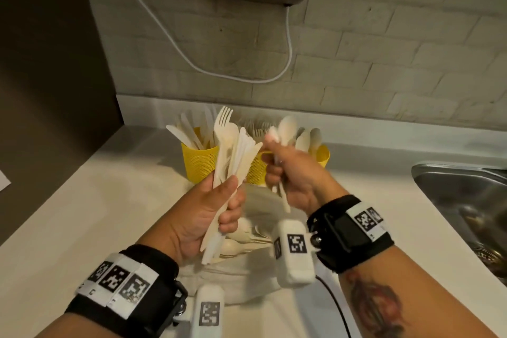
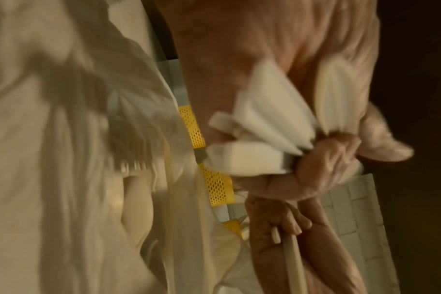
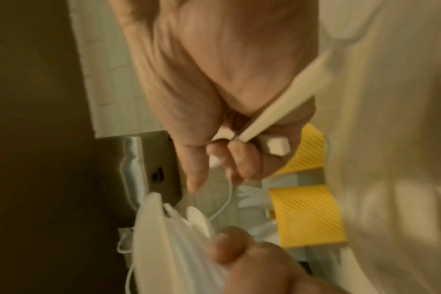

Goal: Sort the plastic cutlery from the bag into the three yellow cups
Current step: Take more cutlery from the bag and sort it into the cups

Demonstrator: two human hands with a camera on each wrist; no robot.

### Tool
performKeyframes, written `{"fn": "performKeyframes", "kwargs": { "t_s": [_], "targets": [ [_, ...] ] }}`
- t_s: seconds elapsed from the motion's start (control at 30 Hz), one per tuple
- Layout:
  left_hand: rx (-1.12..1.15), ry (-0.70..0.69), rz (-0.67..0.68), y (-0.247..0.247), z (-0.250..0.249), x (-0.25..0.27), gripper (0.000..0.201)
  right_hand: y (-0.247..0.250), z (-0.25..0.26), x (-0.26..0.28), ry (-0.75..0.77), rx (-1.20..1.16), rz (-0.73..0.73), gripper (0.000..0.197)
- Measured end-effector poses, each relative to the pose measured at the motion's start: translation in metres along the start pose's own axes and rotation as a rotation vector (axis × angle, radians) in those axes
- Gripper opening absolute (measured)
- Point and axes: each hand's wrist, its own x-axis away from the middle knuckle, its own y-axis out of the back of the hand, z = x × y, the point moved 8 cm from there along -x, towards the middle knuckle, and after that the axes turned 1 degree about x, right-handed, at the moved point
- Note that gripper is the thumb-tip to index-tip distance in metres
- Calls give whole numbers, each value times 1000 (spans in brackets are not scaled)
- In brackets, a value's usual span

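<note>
Sorting in progress, seen from above the counter (image 1: 115, 200). The left hand (image 1: 208, 217) has its fingers curled round the handles of a mixed bundle of cutlery (image 1: 233, 151), with forks, a spoon and knives fanning upward. The right hand (image 1: 290, 178) is closed round the handles of a few spoons (image 1: 286, 126), lifted just in front of the yellow cups (image 1: 200, 164). The left cup holds knives, the middle one forks, and the right cup (image 1: 323, 155), mostly hidden by the hand, spoons. The cloth bag (image 1: 247, 274) lies slumped on the counter below both hands, with more pieces showing at its mouth. A sink (image 1: 466, 200) sits to the right.

Handling, as a judgement: the pieces look light, stiff and smooth, so a loose bundle may slide or splay. They are best gripped at mid-handle and lowered handle-first; the thin fork tines may snap if forced into the already crowded cups.
</note>
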Motion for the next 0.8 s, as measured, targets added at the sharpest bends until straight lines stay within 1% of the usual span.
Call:
{"fn": "performKeyframes", "kwargs": {
  "t_s": [0.03, 0.07, 0.13, 0.17, 0.2, 0.27, 0.37, 0.47, 0.6, 0.7, 0.77, 0.8],
  "targets": [
    [12, 17, 39, -4, 1, 1, 70, -10, -14, 3, -71, -13, 93, 8],
    [6, 37, 72, -7, 2, 2, 67, -21, -24, 7, -138, -36, 188, 3],
    [-26, 73, 127, -15, 2, 5, 45, -35, -36, 15, -228, -50, 312, 22],
    [-23, 84, 153, -18, 2, 7, 37, -38, -39, 15, -236, -48, 346, 31],
    [-12, 95, 179, -21, 1, 7, 35, -40, -38, 17, -231, -46, 367, 38],
    [-7, 105, 197, -23, 1, 8, 43, -41, -35, 17, -184, -34, 387, 42],
    [19, 112, 188, -24, 1, 7, 45, -42, -27, 17, -99, -57, 386, 29],
    [-13, 98, 151, -22, 2, 4, 46, -42, -20, 15, -51, 15, 343, 18],
    [-65, 77, 98, -21, 5, 2, 47, -40, -14, 15, -28, 95, 304, 19],
    [-68, 48, 101, -23, 3, 1, 45, -42, -13, 10, -9, 104, 268, 11],
    [-87, 35, 106, -25, 0, 0, 37, -41, -15, 7, 6, 72, 202, 28],
    [-105, 32, 108, -26, 0, 1, 30, -39, -13, 5, 28, 35, 164, 31]
  ]
}}
